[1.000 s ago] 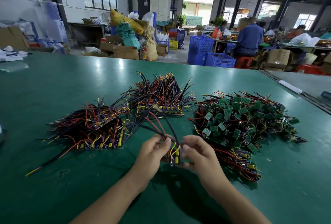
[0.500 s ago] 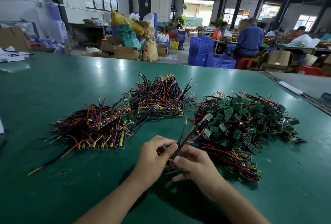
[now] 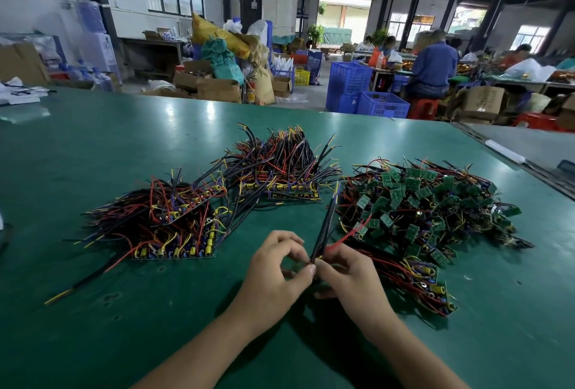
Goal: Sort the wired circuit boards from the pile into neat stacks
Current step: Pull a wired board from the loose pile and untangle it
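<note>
Two stacks lie left: near stack (image 3: 174, 227), far stack (image 3: 280, 170). My left hand (image 3: 280, 270) and right hand (image 3: 348, 273) both pinch one board's wire bundle (image 3: 323, 227) beside the pile (image 3: 435, 208) — its wires may snag there and drag boards out.

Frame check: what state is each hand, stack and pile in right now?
wire bundle: gathered straight, pointing up and away; its board hidden.
left hand: pinching the wire bundle at its base.
right hand: gripping the same bundle.
left stack: boards lined up, wires trailing left.
far stack: boards lined up, wires fanned away.
pile: jumbled, unsorted.
</note>
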Action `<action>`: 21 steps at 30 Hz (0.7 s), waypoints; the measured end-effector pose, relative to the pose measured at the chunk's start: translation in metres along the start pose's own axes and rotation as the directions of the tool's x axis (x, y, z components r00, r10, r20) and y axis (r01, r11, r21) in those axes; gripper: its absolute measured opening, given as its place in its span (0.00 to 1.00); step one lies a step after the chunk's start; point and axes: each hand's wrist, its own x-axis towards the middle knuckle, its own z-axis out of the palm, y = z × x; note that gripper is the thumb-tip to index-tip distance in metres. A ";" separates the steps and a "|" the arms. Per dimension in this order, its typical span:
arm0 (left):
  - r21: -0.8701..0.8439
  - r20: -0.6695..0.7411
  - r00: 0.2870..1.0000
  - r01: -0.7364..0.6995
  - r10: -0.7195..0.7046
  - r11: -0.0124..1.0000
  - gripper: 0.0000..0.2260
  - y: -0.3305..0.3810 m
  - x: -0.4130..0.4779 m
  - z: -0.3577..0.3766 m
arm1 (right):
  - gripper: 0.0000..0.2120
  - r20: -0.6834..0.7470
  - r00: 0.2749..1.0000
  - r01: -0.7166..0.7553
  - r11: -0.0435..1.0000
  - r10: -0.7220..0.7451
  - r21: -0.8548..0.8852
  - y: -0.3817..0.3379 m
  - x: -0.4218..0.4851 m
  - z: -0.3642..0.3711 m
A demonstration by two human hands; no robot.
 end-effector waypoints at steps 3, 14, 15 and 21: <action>0.017 0.041 0.999 -0.015 0.014 1.000 0.06 0.002 0.000 -0.003 | 0.08 -0.012 1.000 0.010 1.000 -0.010 -0.026 0.001 0.000 -0.001; -0.261 -0.105 0.975 0.163 -0.196 0.951 0.15 0.004 0.001 0.007 | 0.08 -0.107 0.988 0.106 0.994 -0.108 -0.025 0.002 0.004 -0.001; -0.270 -0.123 0.968 0.182 -0.221 0.946 0.15 0.003 0.002 0.008 | 0.07 -0.112 0.987 0.117 0.993 -0.119 -0.027 0.002 0.004 0.000; -0.306 -0.105 0.887 0.401 -0.449 0.864 0.15 -0.004 0.001 0.010 | 0.03 -0.096 0.982 0.153 0.984 -0.161 -0.086 0.007 0.005 0.001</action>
